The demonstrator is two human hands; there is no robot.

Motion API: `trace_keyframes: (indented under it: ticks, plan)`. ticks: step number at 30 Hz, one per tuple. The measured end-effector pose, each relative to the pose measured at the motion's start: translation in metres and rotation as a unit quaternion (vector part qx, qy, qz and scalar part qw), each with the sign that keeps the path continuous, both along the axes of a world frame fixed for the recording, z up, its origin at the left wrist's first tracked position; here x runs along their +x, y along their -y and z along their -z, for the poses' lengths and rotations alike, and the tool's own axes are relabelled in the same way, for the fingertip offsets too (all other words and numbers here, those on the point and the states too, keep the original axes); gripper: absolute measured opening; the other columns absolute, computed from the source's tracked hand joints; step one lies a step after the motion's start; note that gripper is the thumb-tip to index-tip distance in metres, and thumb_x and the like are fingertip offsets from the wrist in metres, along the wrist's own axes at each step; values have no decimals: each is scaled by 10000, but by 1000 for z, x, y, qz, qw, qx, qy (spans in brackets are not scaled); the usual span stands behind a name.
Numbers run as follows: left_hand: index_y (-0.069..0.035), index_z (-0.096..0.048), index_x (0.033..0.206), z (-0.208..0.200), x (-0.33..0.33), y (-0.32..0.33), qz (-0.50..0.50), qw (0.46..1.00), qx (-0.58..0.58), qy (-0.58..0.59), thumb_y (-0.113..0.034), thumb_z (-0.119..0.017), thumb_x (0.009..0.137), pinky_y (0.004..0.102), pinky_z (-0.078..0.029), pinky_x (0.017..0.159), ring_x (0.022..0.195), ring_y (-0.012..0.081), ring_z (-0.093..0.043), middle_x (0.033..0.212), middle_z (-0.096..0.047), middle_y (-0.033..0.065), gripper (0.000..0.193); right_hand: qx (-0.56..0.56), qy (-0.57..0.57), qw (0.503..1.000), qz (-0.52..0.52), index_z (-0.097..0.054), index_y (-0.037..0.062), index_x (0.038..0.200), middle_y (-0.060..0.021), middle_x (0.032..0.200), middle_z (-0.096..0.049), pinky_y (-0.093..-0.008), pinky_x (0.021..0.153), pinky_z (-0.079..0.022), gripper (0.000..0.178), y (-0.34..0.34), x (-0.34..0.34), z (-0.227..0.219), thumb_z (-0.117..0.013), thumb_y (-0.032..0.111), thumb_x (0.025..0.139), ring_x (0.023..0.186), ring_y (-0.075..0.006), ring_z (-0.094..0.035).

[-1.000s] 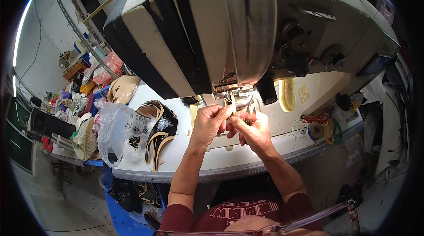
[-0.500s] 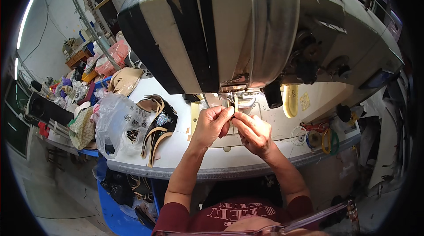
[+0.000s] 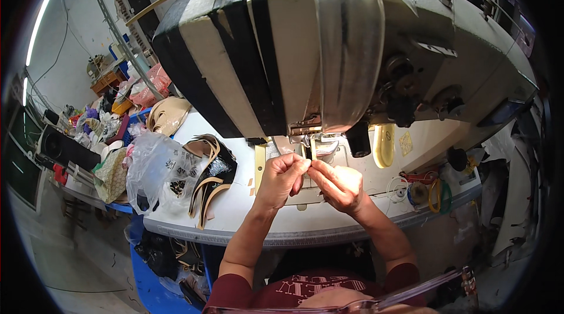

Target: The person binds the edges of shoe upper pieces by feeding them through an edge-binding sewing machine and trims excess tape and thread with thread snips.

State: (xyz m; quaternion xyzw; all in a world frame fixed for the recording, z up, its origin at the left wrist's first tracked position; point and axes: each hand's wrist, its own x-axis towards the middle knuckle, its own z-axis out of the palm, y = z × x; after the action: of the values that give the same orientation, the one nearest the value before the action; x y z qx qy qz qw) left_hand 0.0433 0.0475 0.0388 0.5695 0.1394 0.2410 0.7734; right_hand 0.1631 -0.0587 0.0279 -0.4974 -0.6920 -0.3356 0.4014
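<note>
Both my hands meet just in front of the needle area of a big sewing machine (image 3: 294,49). My left hand (image 3: 281,180) is closed in a pinch, thumb against the bent fingers. Touching it at the fingertips, my right hand (image 3: 339,185) pinches too, its fingers drawn together. Between them and the presser foot runs a narrow strip (image 3: 312,150), pale along one side and dark along the other. The fingers cover its near end, and its kind is too small to make out.
Left of my hands lie curved black and tan pieces (image 3: 210,187) beside a clear plastic bag (image 3: 158,167). A yellow oval piece (image 3: 384,145) and coloured rings of tape or cord (image 3: 435,190) are to the right. A blue bin (image 3: 150,279) stands below the table's left edge.
The whole view has shifted a little, so the machine and table sit slightly lower in the picture. My hands keep their pinch at nearly the same place before the presser foot.
</note>
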Motion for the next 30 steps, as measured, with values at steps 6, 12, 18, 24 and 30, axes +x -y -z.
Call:
trace_keyframes:
  ticks: [6,12,18,24,30]
  plan:
    - [-37,-565,721,-1,8,-7,-3,1000,-18,14,-141,-516,848,169,-219,320,345,0,-313,458,-416,-54,172,15,-31,999,-7,-624,0,883,-119,898,-611,-233,481,-447,255,-8,2,-6,-583,42,635,547,-148,-556]
    - [-35,-544,654,-6,11,-12,-15,1000,-2,-16,-141,-520,841,172,-201,311,325,-2,-289,483,-432,-42,216,19,-364,927,85,-571,-14,873,-69,679,-559,-292,568,-450,182,2,-2,6,-576,-32,692,579,-182,-538]
    - [-28,-538,668,-7,10,-13,13,999,-36,-8,-135,-528,839,169,-204,303,333,-3,-305,527,-468,-11,202,-86,-552,829,26,-488,43,706,18,598,-442,-222,492,-354,146,-11,27,2,-547,116,817,547,-72,-421]
    - [-30,-527,745,-13,10,-6,-52,998,-18,-17,-116,-566,812,181,-275,303,346,52,-382,532,-480,15,116,-50,-634,759,-136,-484,29,867,-6,610,-459,-198,446,-328,127,-6,29,9,-518,145,829,497,-71,-403]
    - [-10,-546,799,-17,6,-9,-49,998,-21,-39,-110,-600,786,198,-325,292,345,85,-444,515,-509,35,115,-177,-552,794,-182,-517,19,869,-22,672,-515,-225,493,-384,122,8,20,-5,-505,-3,749,561,-105,-473]
